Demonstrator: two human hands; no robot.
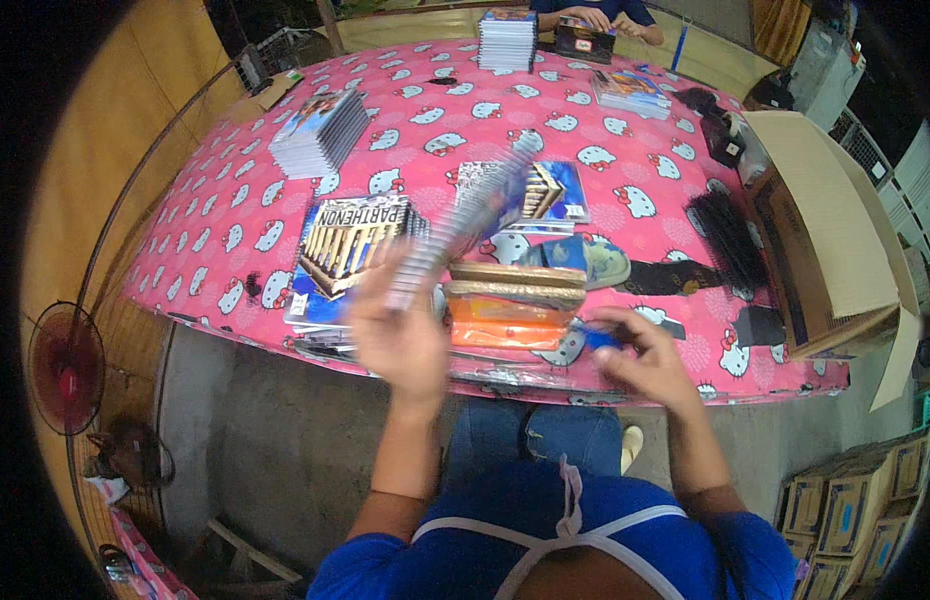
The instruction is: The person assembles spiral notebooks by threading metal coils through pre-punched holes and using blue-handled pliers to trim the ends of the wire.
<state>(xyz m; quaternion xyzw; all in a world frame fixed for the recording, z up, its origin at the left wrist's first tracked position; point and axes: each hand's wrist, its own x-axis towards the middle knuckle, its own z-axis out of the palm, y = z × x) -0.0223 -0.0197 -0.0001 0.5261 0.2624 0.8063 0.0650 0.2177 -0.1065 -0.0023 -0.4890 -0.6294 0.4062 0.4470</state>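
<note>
A spiral-bound notebook [470, 215], blurred by motion, is tilted up in my left hand [397, 335], its fingers closed round the lower end. My right hand [647, 358] curls its thumb and fingers about a small blue object [597, 338] whose kind I cannot make out. Between my hands stands an orange and brown block-like holder [515, 325] at the table's near edge. Left of it lies a stack of notebooks [350, 255] with a columned temple on the cover. Behind the raised notebook sits another blue-covered notebook stack [557, 195], partly hidden.
A pink patterned cloth [425, 115] covers the table. More notebook stacks stand at far left [320, 135], far middle [507, 42] and far right [632, 93]. An open cardboard box [830, 225] and black strands [727, 238] lie right. Across the table, another person's hands [605, 22] touch a dark box.
</note>
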